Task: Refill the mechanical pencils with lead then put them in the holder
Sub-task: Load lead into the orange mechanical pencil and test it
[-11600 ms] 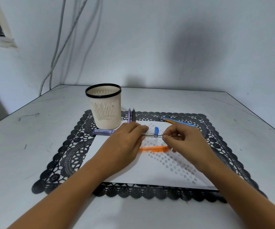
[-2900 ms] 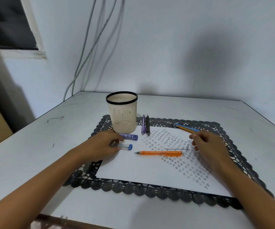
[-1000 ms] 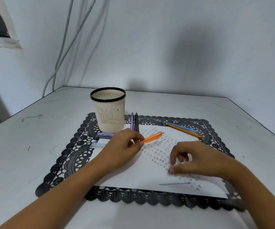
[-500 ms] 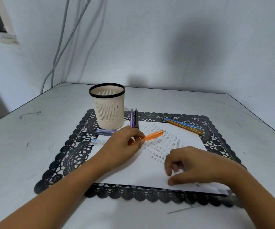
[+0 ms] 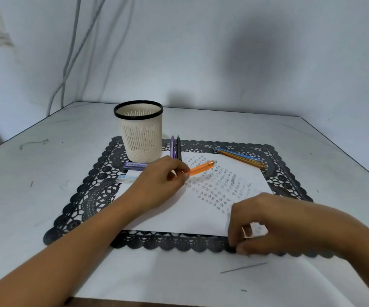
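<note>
My left hand (image 5: 157,185) grips an orange mechanical pencil (image 5: 201,168), its far end raised over the white paper (image 5: 179,216). My right hand (image 5: 265,222) hovers at the mat's front edge, fingers curled, thumb and fingertips close together with nothing visible in them. A thin lead stick (image 5: 243,268) lies on the bare table just in front of that hand. The cream holder (image 5: 140,134) with a black rim stands upright at the mat's back left. Two lead cases (image 5: 135,165) (image 5: 127,178) lie in front of it.
A purple pencil (image 5: 172,147) and a black pencil (image 5: 178,147) lie side by side right of the holder. A blue and an orange pencil (image 5: 239,157) lie at the back right of the black lace mat (image 5: 86,196). The table's front edge is near.
The lead stick has slid off the paper onto the table in front of the mat. My right hand followed it toward the front edge. My left hand kept hold of the orange pencil.
</note>
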A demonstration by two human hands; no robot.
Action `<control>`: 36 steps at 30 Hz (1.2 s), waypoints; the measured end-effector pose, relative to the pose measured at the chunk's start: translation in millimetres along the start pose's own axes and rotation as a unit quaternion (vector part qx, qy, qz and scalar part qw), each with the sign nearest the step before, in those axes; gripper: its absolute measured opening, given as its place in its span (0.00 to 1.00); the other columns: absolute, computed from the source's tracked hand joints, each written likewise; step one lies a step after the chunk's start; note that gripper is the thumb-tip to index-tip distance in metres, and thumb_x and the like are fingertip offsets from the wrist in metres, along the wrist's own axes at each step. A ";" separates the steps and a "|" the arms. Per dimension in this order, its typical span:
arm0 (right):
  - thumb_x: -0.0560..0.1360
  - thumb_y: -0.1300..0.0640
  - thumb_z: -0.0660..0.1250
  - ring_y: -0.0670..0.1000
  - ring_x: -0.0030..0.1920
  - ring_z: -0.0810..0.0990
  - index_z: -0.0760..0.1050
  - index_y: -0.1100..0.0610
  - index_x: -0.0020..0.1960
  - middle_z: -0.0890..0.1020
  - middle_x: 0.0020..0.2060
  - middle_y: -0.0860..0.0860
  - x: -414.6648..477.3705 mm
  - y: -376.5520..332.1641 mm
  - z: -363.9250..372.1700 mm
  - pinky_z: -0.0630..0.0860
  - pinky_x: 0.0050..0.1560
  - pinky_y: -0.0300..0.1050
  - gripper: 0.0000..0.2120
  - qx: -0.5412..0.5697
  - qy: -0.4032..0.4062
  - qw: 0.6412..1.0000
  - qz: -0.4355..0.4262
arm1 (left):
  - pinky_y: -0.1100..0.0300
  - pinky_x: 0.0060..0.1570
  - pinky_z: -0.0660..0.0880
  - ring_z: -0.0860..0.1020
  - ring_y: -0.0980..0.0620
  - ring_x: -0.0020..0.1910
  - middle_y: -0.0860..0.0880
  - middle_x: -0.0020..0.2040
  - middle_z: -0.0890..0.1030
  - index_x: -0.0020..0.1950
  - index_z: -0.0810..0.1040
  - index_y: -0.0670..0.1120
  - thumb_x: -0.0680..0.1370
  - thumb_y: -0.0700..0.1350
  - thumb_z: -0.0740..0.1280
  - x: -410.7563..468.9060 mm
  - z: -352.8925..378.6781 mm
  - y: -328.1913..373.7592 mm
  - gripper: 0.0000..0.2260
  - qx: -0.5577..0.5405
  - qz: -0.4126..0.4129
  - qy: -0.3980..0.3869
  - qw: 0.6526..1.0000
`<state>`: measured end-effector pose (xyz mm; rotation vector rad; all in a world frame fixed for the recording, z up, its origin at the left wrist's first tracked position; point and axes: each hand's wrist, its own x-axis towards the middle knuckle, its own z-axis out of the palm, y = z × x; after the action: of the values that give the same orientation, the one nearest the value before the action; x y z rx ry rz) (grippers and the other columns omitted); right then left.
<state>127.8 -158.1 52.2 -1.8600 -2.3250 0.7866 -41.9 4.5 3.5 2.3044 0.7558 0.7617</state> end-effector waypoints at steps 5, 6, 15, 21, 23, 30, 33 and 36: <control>0.74 0.46 0.65 0.38 0.48 0.73 0.76 0.44 0.51 0.75 0.48 0.39 -17.8 0.1 22.3 0.72 0.51 0.36 0.07 -0.038 0.009 0.999 0.002 | 0.75 0.40 0.68 0.75 0.57 0.42 0.52 0.46 0.77 0.51 0.78 0.48 0.76 0.44 0.65 -0.2 0.7 3.0 0.05 0.004 0.000 -0.003 1.000; 0.74 0.46 0.65 0.38 0.48 0.73 0.76 0.44 0.51 0.75 0.48 0.39 -18.7 0.6 24.6 0.72 0.51 0.36 0.07 -0.044 0.019 0.999 0.001 | 0.75 0.40 0.68 0.75 0.56 0.42 0.52 0.46 0.77 0.51 0.78 0.48 0.76 0.45 0.65 -0.1 0.3 3.7 0.05 0.003 -0.002 -0.004 1.000; 0.74 0.51 0.66 0.41 0.44 0.73 0.78 0.46 0.46 0.76 0.43 0.41 -20.6 -7.2 32.5 0.70 0.47 0.35 0.03 -0.086 0.062 0.994 -0.002 | 0.78 0.39 0.66 0.75 0.56 0.41 0.52 0.46 0.77 0.49 0.77 0.50 0.77 0.44 0.65 -2.6 0.5 5.2 0.03 0.009 -0.015 0.002 1.000; 0.74 0.53 0.61 0.44 0.41 0.72 0.76 0.49 0.45 0.75 0.42 0.42 -19.7 -12.9 40.8 0.70 0.44 0.37 0.05 -0.139 0.091 0.986 0.003 | 0.75 0.39 0.66 0.75 0.58 0.40 0.53 0.45 0.76 0.48 0.76 0.52 0.77 0.45 0.65 -4.5 2.2 4.4 0.03 0.000 -0.016 -0.009 1.000; 0.74 0.54 0.61 0.45 0.41 0.72 0.75 0.51 0.45 0.75 0.41 0.43 -18.6 -14.0 42.5 0.70 0.44 0.37 0.05 -0.138 0.086 0.987 0.006 | 0.72 0.41 0.68 0.75 0.56 0.41 0.54 0.45 0.76 0.47 0.76 0.53 0.76 0.45 0.65 -4.8 2.9 5.1 0.03 -0.008 -0.018 -0.011 1.000; 0.72 0.56 0.60 0.46 0.39 0.70 0.69 0.51 0.40 0.72 0.38 0.44 -15.6 -14.3 44.8 0.67 0.41 0.36 0.02 -0.136 0.070 0.988 0.004 | 0.74 0.40 0.67 0.75 0.56 0.42 0.53 0.46 0.77 0.47 0.76 0.53 0.76 0.45 0.65 -4.8 3.7 4.9 0.03 -0.018 -0.022 -0.010 1.000; 0.71 0.56 0.60 0.47 0.39 0.70 0.69 0.51 0.40 0.72 0.37 0.44 -14.4 -13.5 45.0 0.67 0.41 0.36 0.02 -0.140 0.066 0.988 -0.001 | 0.75 0.39 0.67 0.74 0.59 0.40 0.53 0.48 0.77 0.48 0.76 0.53 0.76 0.45 0.65 -4.4 3.6 3.6 0.03 -0.017 -0.021 -0.010 1.000; 0.71 0.56 0.61 0.45 0.39 0.68 0.69 0.51 0.39 0.70 0.36 0.44 -14.2 -10.1 45.9 0.66 0.41 0.36 0.02 -0.135 0.073 0.988 -0.007 | 0.78 0.38 0.67 0.74 0.60 0.40 0.52 0.47 0.77 0.47 0.76 0.53 0.76 0.45 0.65 -4.3 3.9 3.5 0.03 -0.018 -0.019 -0.010 1.000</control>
<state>106.3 -188.6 20.3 -1.9230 -2.4473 0.3331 -41.0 -2.0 1.9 2.2564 0.7695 0.7293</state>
